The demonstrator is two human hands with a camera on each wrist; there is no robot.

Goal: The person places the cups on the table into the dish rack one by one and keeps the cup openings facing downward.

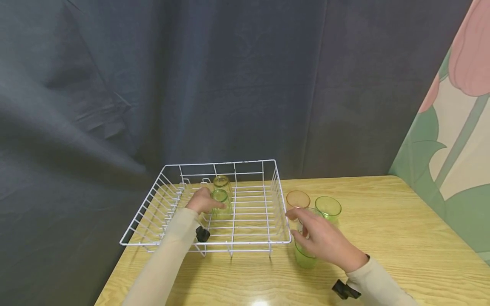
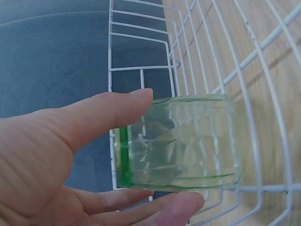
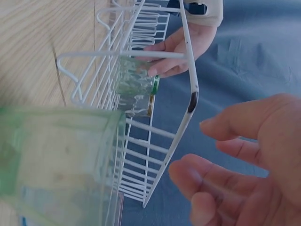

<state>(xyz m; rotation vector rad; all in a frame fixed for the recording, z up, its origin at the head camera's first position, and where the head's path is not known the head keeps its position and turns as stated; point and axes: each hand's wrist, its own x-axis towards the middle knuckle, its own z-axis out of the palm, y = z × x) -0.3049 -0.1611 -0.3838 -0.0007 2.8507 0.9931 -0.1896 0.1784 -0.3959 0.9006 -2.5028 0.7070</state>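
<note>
Inside the white wire dish rack point(image 1: 252, 243), my left hand point(image 1: 203, 201) holds a green glass point(image 2: 188, 141) that stands upside down. The left wrist view shows the thumb along one side of it and the fingers along the other. Directly behind it is an upside-down amber glass point(image 1: 222, 182). My right hand point(image 1: 325, 238) hovers by the rack's right side, its fingers loosely bent and holding nothing. Below it a light green glass point(image 1: 305, 259) stands upright on the table, partly covered by the hand. It appears large in the right wrist view.
Right of the rack, beyond my right hand, stand an orange-rimmed glass point(image 1: 298, 199), a yellow-green glass point(image 1: 328, 207) and a clear glass partly hidden by the hand. The wooden table point(image 1: 390, 238) extends to the right. A dark cloth point(image 1: 245, 85) hangs behind.
</note>
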